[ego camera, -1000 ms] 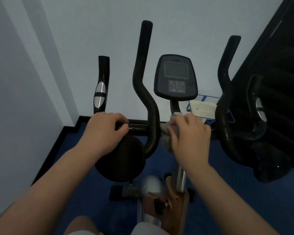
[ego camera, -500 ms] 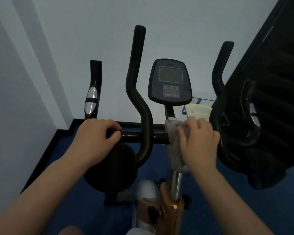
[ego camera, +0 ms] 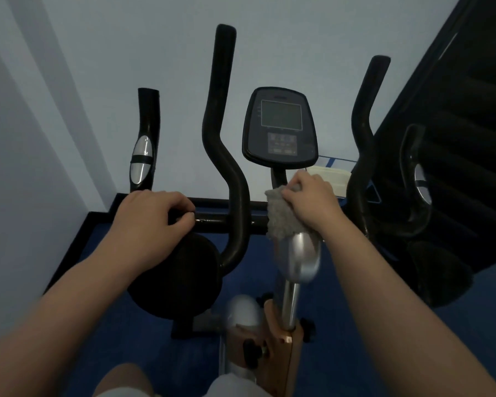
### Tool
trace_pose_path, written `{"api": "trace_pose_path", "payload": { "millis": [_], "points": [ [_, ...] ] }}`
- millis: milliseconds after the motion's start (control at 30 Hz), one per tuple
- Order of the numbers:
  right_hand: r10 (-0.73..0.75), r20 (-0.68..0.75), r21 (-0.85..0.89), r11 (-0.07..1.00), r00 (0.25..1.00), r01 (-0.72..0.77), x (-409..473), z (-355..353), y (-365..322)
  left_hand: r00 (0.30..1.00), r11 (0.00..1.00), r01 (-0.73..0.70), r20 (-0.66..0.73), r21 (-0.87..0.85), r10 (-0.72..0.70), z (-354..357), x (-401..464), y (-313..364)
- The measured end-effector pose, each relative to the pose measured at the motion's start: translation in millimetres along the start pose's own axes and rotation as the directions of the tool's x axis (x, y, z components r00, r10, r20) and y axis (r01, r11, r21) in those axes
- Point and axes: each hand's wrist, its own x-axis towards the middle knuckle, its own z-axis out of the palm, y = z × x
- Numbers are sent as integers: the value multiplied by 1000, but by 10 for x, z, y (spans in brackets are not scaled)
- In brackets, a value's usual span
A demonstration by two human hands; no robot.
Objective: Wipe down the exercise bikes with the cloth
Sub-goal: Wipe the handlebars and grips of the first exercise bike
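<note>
Smooth black handlebar (ego camera: 224,222), a round tube, crossing the middle of the view, with two curved black foam grips (ego camera: 221,133) rising to 12 o'clock. Flat dark console (ego camera: 280,128) with a grey screen, at 1 o'clock from the centre. Shiny silver stem cover (ego camera: 298,259) below it, on a chrome post (ego camera: 288,305). Grey fluffy cloth (ego camera: 281,217), soft and loosely hanging, draped where the bar meets the stem. Compared with half a second ago, cloth and right hand (ego camera: 312,202) higher and nearer the console neck, the silver cover now uncovered. Right hand curled over the top of the cloth, gripping it against the stem. Left hand (ego camera: 152,216) at 9 o'clock, fingers wrapped around the bar. Blue floor (ego camera: 143,333) beneath.
</note>
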Motion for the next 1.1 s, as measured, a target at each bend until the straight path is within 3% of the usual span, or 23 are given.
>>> {"api": "trace_pose_path", "payload": {
  "millis": [67,133,233,300,367,467,533,733,900,1100],
  "points": [
    [-16,10,-14,1000,1000,16,52,15,-66,1000,1000,13,10,4,-13,-7,-11,11],
    [-130,-150,-14,992,980,129,-173,56,3,999,1000,25,21,-11,-24,-20,-26,22],
    [-262,-449,88,938,854,334,-796,173,226,1000,999,28,8,-26,-28,-22,-32,14],
    [-269,-502,141,912,822,384,-1044,232,351,1000,999,24,-2,-30,-24,-17,-35,11],
    [-240,-509,121,931,827,344,-1023,219,301,1000,999,18,-2,-27,-18,-14,-29,11],
    [-276,-444,-180,960,853,216,-759,201,-78,999,1000,27,18,-5,-27,-10,-11,13],
    [-359,-314,-325,910,879,256,-685,268,-294,999,999,38,31,-1,-38,-7,-17,4],
    [-583,-194,-279,804,789,526,-855,148,1,1000,1000,27,17,-7,-27,29,-43,-22],
    [-413,-188,-323,883,891,341,-623,224,-376,999,999,41,18,-14,-41,20,-39,-24],
    [-539,-262,-357,825,801,438,-845,226,-45,999,1000,31,-5,-4,-31,28,-45,-22]
  ]
}}
